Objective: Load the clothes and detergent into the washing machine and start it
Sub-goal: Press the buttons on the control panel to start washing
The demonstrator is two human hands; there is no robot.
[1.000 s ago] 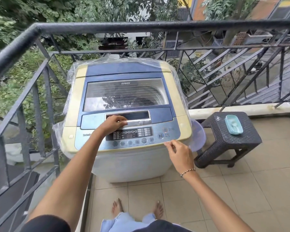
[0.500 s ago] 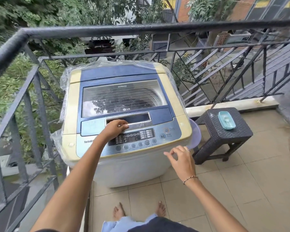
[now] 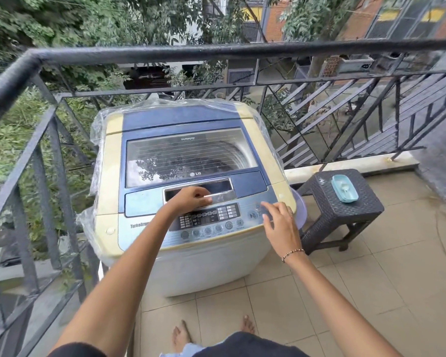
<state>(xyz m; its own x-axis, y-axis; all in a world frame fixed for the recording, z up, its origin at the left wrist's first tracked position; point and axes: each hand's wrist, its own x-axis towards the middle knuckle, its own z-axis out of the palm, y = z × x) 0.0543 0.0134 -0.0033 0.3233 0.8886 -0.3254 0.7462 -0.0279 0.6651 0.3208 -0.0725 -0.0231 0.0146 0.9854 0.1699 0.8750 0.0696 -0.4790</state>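
The washing machine (image 3: 204, 266) stands at the balcony floor's far left corner, front toward the person, lid (image 3: 191, 155) shut. The lid handle (image 3: 223, 195), long axis left to right, runs along the lid's near edge; the left grip (image 3: 191, 199) curls over it. The right grip (image 3: 277, 222), fingers loose and holding nothing, is over the control panel (image 3: 209, 219) at its right end, just beside the start button (image 3: 252, 215), so nearer it.

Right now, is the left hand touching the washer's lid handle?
Touching. The head view shows the left hand with its fingers curled over the silver lid handle.
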